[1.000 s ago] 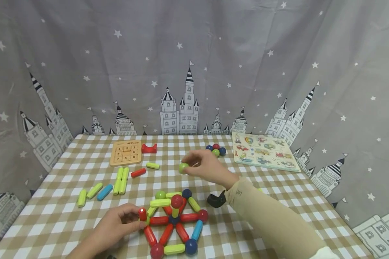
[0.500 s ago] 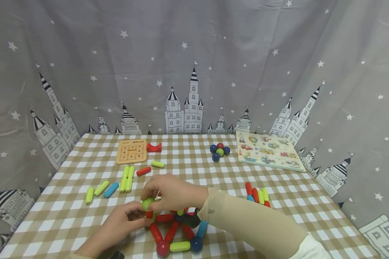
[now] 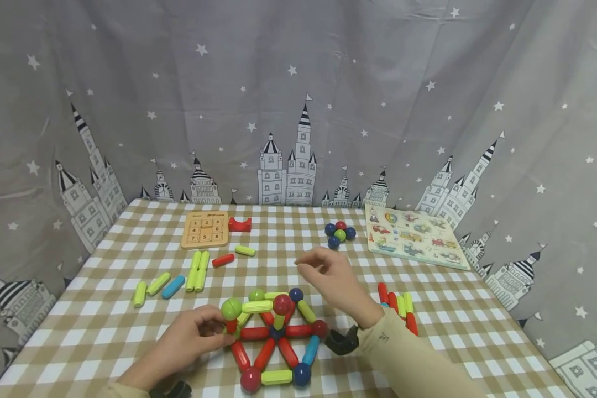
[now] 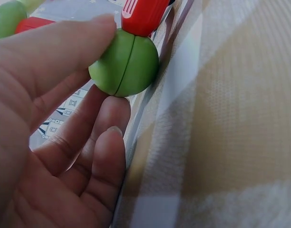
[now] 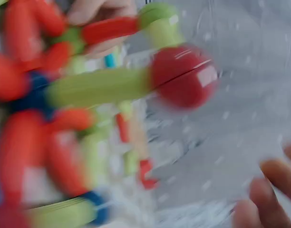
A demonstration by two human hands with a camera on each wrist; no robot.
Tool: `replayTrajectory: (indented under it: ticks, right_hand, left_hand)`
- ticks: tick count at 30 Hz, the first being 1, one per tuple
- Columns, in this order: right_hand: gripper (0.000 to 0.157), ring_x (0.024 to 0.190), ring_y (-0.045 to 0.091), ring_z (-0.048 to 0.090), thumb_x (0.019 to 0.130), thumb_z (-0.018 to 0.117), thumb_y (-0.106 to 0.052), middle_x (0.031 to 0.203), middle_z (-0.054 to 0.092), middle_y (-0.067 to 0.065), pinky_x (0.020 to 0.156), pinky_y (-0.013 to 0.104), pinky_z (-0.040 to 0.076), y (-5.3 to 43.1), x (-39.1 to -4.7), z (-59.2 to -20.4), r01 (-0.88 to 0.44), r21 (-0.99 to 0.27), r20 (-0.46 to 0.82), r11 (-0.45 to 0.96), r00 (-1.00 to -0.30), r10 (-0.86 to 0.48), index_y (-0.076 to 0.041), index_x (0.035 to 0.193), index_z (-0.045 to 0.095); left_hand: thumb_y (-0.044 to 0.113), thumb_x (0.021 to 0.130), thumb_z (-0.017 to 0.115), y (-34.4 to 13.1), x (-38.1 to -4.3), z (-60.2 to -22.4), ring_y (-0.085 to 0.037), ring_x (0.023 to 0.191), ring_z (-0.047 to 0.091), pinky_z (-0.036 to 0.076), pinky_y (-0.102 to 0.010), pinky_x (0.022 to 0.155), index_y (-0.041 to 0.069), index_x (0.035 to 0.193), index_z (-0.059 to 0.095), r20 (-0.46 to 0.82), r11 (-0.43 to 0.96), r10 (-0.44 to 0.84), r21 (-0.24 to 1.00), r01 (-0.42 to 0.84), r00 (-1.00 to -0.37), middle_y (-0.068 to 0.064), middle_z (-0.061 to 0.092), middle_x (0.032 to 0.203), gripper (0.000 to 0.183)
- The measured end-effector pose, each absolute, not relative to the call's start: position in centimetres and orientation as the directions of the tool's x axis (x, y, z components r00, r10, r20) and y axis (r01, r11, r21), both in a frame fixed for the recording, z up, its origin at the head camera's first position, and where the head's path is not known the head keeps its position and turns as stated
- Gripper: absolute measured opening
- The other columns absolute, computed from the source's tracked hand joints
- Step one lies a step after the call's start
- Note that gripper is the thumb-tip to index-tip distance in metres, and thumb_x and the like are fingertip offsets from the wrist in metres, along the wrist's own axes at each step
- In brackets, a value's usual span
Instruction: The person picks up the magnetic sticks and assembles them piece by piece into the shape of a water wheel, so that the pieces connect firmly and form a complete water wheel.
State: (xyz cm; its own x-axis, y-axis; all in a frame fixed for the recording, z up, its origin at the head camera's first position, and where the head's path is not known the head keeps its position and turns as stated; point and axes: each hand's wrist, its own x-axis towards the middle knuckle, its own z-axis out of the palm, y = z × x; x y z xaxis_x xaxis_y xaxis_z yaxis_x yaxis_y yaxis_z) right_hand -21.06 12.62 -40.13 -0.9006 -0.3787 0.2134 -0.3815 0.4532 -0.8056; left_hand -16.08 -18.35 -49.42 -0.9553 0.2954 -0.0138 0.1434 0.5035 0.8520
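A wheel-shaped structure of rods and balls lies on the checked cloth, with a dark blue ball (image 3: 277, 330) at its hub. My left hand (image 3: 189, 337) pinches a lower green ball (image 4: 124, 61) at the structure's left corner between thumb and fingers. From that corner rises a short red rod (image 3: 231, 326), topped by an upper green ball (image 3: 231, 308). A yellow-green rod (image 3: 257, 307) bridges from there to a red ball (image 3: 282, 304) raised over the hub. My right hand (image 3: 330, 279) hovers to the right behind the structure, fingers loosely bent, holding nothing.
Loose rods (image 3: 197, 272) lie to the left, and a pile of rods (image 3: 400, 303) to the right. Several balls (image 3: 340, 234) cluster at the back. A wooden number puzzle (image 3: 205, 230), a red arch block (image 3: 240, 224) and a picture board (image 3: 415, 237) stand farther off.
My right hand brought a green ball onto the upright red rod, let go and drew back to the right. The yellow-green rod now meets that ball. My left hand kept its hold.
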Motion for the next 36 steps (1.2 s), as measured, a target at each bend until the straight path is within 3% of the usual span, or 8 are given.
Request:
replayTrajectory:
  ticks: [4, 9, 13, 24, 27, 29, 33, 36]
  right_hand:
    - [0.015, 0.082, 0.017, 0.061, 0.095, 0.072, -0.028, 0.095, 0.07, 0.001, 0.07, 0.029, 0.05, 15.7, -20.7, -44.2, -0.237, -0.84, 0.075, 0.489, -0.942, -0.327, -0.015, 0.104, 0.073]
    - [0.027, 0.077, 0.017, 0.059, 0.088, 0.081, -0.027, 0.094, 0.066, 0.002, 0.063, 0.025, 0.048, 17.7, -20.7, -47.5, -0.217, -0.848, -0.085, 0.484, -0.845, -0.528, -0.013, 0.107, 0.066]
    - [0.025, 0.078, 0.015, 0.06, 0.089, 0.082, -0.024, 0.092, 0.066, 0.0, 0.065, 0.023, 0.049, 17.9, -20.8, -48.4, -0.223, -0.867, -0.075, 0.446, -0.826, -0.559, -0.017, 0.107, 0.067]
    - [0.016, 0.087, 0.018, 0.065, 0.093, 0.078, -0.027, 0.098, 0.071, -0.002, 0.076, 0.027, 0.054, 18.1, -21.6, -49.5, -0.208, -0.871, -0.001, 0.445, -0.905, -0.425, -0.019, 0.105, 0.071]
    - [0.015, 0.088, 0.019, 0.065, 0.093, 0.078, -0.026, 0.098, 0.071, -0.003, 0.077, 0.028, 0.054, 18.2, -21.6, -49.5, -0.207, -0.873, -0.002, 0.441, -0.904, -0.429, -0.02, 0.105, 0.071]
    - [0.014, 0.088, 0.019, 0.065, 0.093, 0.078, -0.025, 0.098, 0.071, -0.002, 0.077, 0.028, 0.054, 18.2, -21.5, -49.5, -0.209, -0.875, 0.001, 0.436, -0.902, -0.431, -0.02, 0.104, 0.071]
    - [0.014, 0.089, 0.019, 0.064, 0.093, 0.078, -0.026, 0.098, 0.07, -0.003, 0.077, 0.028, 0.054, 18.3, -21.4, -49.7, -0.2, -0.877, -0.004, 0.436, -0.906, -0.423, -0.021, 0.104, 0.071]
    - [0.014, 0.088, 0.019, 0.064, 0.093, 0.078, -0.026, 0.098, 0.07, -0.003, 0.077, 0.028, 0.054, 18.3, -21.4, -49.9, -0.199, -0.877, -0.003, 0.437, -0.908, -0.419, -0.021, 0.104, 0.07]
  left_hand:
    - [0.028, 0.081, 0.088, -18.7, -16.1, -49.2, -0.008, 0.084, 0.067, 0.056, -0.023, 0.073, 0.015, 0.104, 0.073, -0.003, 0.526, 0.318, 0.833, 0.174, -0.948, 0.002, 0.073, 0.099, 0.031]
    - [0.03, 0.08, 0.089, -19.3, -16.0, -49.0, -0.005, 0.084, 0.066, 0.055, -0.023, 0.072, 0.016, 0.105, 0.072, 0.0, 0.546, 0.34, 0.814, 0.197, -0.941, 0.002, 0.073, 0.1, 0.033]
    - [0.03, 0.08, 0.089, -19.4, -15.8, -49.2, -0.005, 0.084, 0.067, 0.056, -0.023, 0.073, 0.016, 0.104, 0.073, 0.012, 0.539, 0.327, 0.819, 0.197, -0.945, 0.002, 0.074, 0.1, 0.032]
    - [0.032, 0.078, 0.091, -18.9, -15.9, -49.0, -0.008, 0.085, 0.067, 0.057, -0.024, 0.074, 0.013, 0.107, 0.072, -0.005, 0.552, 0.32, 0.813, 0.183, -0.947, 0.002, 0.072, 0.099, 0.04]
    - [0.03, 0.081, 0.089, -20.5, -16.5, -48.2, -0.015, 0.093, 0.07, 0.058, -0.028, 0.078, 0.01, 0.116, 0.071, 0.013, 0.628, 0.182, 0.768, 0.127, -0.983, -0.005, 0.074, 0.106, 0.044]
    - [0.028, 0.086, 0.085, -22.0, -16.9, -47.7, -0.023, 0.096, 0.071, 0.058, -0.034, 0.079, 0.007, 0.121, 0.069, 0.061, 0.685, -0.029, 0.728, 0.024, -0.998, -0.012, 0.074, 0.11, 0.044]
    - [0.02, 0.093, 0.077, -24.8, -17.8, -47.6, -0.041, 0.109, 0.066, 0.054, -0.051, 0.085, 0.001, 0.132, 0.063, 0.142, 0.676, -0.43, 0.706, -0.214, -0.892, -0.026, 0.067, 0.126, 0.046]
    - [0.015, 0.091, 0.076, -26.3, -18.1, -48.0, -0.046, 0.116, 0.061, 0.051, -0.056, 0.088, -0.004, 0.138, 0.056, 0.106, 0.637, -0.53, 0.705, -0.313, -0.841, -0.031, 0.061, 0.132, 0.055]
